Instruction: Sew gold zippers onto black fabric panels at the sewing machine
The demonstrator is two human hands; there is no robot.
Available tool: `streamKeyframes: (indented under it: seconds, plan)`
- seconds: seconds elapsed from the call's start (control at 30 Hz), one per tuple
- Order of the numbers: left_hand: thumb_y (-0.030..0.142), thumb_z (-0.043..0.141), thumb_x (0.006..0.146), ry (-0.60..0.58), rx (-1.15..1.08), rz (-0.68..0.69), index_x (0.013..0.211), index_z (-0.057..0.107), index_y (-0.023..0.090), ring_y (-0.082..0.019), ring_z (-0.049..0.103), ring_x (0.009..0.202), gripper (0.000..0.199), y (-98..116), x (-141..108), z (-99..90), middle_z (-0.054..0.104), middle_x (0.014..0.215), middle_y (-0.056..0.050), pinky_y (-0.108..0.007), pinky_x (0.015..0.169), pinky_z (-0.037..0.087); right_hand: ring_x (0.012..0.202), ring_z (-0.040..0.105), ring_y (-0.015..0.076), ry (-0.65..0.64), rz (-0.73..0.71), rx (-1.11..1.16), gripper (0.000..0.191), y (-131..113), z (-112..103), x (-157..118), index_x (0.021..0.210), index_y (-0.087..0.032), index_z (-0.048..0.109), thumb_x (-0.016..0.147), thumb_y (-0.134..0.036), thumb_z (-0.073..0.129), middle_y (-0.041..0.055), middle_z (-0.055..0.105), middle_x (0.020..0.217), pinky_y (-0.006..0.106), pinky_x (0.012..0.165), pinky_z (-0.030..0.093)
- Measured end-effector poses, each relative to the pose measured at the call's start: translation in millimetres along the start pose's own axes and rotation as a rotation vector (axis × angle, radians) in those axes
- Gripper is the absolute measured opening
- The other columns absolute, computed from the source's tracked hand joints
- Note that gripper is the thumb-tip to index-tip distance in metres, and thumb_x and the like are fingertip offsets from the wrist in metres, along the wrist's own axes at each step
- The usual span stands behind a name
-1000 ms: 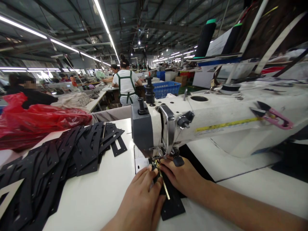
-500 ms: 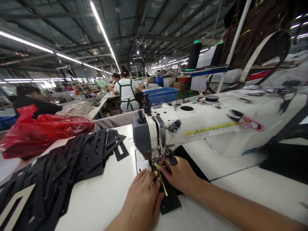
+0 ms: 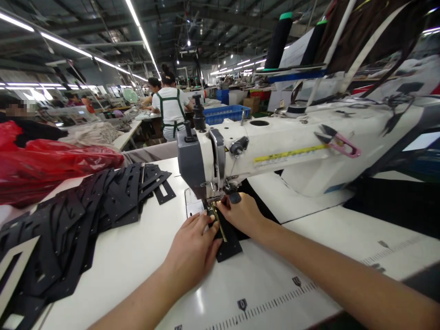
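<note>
A black piece (image 3: 229, 247) with a gold zipper strip (image 3: 222, 227) along it lies under the needle area of a white sewing machine (image 3: 275, 137). My left hand (image 3: 194, 238) rests on the left side of the piece, fingers spread, fingertips near the presser foot. My right hand (image 3: 242, 213) is on the other side, thumb and finger pinched at the strip's upper end beside the foot. What its fingertips grip is partly hidden.
Overlapping black cut pieces (image 3: 99, 201) cover the table's left, with a red plastic bag (image 3: 68, 160) behind them. Pink-handled snips (image 3: 343, 144) lie on the machine arm. Thread cones (image 3: 279, 41) stand behind. A person (image 3: 170, 107) sits at another table beyond.
The view has tilted down and shifted, showing more of the table's front edge and its ruler marks. Both hands remain beside the presser foot on the black piece.
</note>
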State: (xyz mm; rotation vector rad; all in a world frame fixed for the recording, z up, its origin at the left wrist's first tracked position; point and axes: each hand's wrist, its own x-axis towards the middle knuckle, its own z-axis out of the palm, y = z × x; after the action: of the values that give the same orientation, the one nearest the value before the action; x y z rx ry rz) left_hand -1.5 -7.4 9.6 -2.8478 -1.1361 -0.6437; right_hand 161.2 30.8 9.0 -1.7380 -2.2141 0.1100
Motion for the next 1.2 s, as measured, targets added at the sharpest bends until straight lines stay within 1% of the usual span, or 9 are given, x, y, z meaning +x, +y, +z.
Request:
streamKeyframes:
  seconds: [0.13, 0.23, 0.37, 0.47, 0.57, 0.7, 0.8, 0.93, 1.2]
  plan:
    - [0.012, 0.042, 0.081, -0.027, -0.070, 0.010, 0.111, 0.055, 0.011, -0.024, 0.050, 0.114, 0.033, 2, -17, -4.5, 0.058, 0.116, -0.013, -0.045, 0.097, 0.042, 0.109, 0.050, 0.0224, 0.019, -0.502, 0.098, 0.039, 12, -16, -46, 0.109, -0.016, 0.058, 0.078, -0.039, 0.060, 0.0090, 0.058, 0.117, 0.037, 0.094, 0.037]
    - [0.007, 0.041, 0.073, -0.018, -0.089, 0.038, 0.116, 0.051, 0.010, -0.023, 0.045, 0.119, 0.044, 8, -29, -8.2, 0.053, 0.125, -0.014, -0.044, 0.098, 0.041, 0.112, 0.048, 0.0234, 0.076, -0.750, 0.163, 0.036, 20, -14, -66, 0.115, -0.010, 0.055, 0.087, -0.031, 0.051, 0.0125, 0.057, 0.118, 0.042, 0.096, 0.035]
    - [0.012, 0.049, 0.068, -0.038, -0.074, -0.068, 0.107, 0.056, 0.012, -0.025, 0.055, 0.106, 0.040, 17, -20, -16.0, 0.061, 0.111, -0.013, -0.044, 0.092, 0.044, 0.088, 0.059, 0.0196, 0.001, -0.587, 0.313, 0.023, 16, -15, -48, 0.092, -0.012, 0.065, 0.088, -0.017, 0.043, 0.0086, 0.067, 0.093, 0.033, 0.079, 0.044]
    - [0.027, 0.064, 0.068, -0.104, -0.017, -0.319, 0.084, 0.061, 0.017, -0.024, 0.063, 0.078, 0.019, 15, 0, -22.0, 0.067, 0.081, -0.005, -0.037, 0.069, 0.051, 0.060, 0.056, 0.0140, -0.134, -0.365, 0.380, 0.024, 10, -25, -19, 0.069, -0.016, 0.064, 0.086, -0.018, 0.048, 0.0004, 0.062, 0.062, 0.024, 0.057, 0.041]
    - [0.037, 0.068, 0.069, -0.102, 0.017, -0.417, 0.070, 0.058, 0.019, -0.021, 0.062, 0.062, 0.021, 9, 15, -23.6, 0.065, 0.068, -0.001, -0.030, 0.053, 0.047, 0.052, 0.052, 0.0114, -0.164, -0.316, 0.399, 0.026, 7, -32, -2, 0.060, -0.016, 0.061, 0.084, -0.018, 0.051, -0.0031, 0.056, 0.051, 0.020, 0.049, 0.035]
    - [0.028, 0.066, 0.074, -0.035, 0.038, -0.375, 0.063, 0.057, 0.018, -0.020, 0.061, 0.056, 0.017, 8, 17, -21.4, 0.063, 0.061, 0.000, -0.028, 0.051, 0.047, 0.051, 0.052, 0.0111, -0.174, -0.297, 0.423, 0.024, 5, -35, -6, 0.062, -0.016, 0.064, 0.083, -0.017, 0.053, -0.0030, 0.057, 0.052, 0.020, 0.048, 0.035]
    - [0.017, 0.063, 0.074, 0.022, 0.025, -0.272, 0.066, 0.059, 0.018, -0.019, 0.064, 0.064, 0.010, 10, 10, -17.4, 0.065, 0.064, 0.001, -0.031, 0.065, 0.052, 0.063, 0.058, 0.0128, -0.139, -0.321, 0.440, 0.014, 4, -34, -22, 0.076, -0.017, 0.068, 0.082, -0.017, 0.055, -0.0010, 0.065, 0.068, 0.022, 0.058, 0.042]
    - [0.009, 0.053, 0.077, 0.111, 0.022, -0.109, 0.075, 0.060, 0.017, -0.016, 0.066, 0.066, 0.011, 11, -4, -2.6, 0.068, 0.071, 0.000, -0.041, 0.086, 0.049, 0.083, 0.059, 0.0180, 0.063, -0.507, 0.377, 0.016, 6, -17, -43, 0.089, -0.016, 0.067, 0.077, -0.009, 0.059, 0.0031, 0.068, 0.088, 0.031, 0.078, 0.045]
    - [0.007, 0.031, 0.089, 0.321, 0.180, 0.145, 0.083, 0.061, 0.011, -0.019, 0.068, 0.076, 0.031, 12, -16, 13.9, 0.070, 0.087, -0.009, -0.038, 0.073, 0.057, 0.083, 0.061, 0.0190, 0.456, -0.670, 0.277, 0.031, 5, 13, -58, 0.090, -0.008, 0.067, 0.088, -0.009, 0.036, 0.0092, 0.069, 0.088, 0.031, 0.075, 0.050]
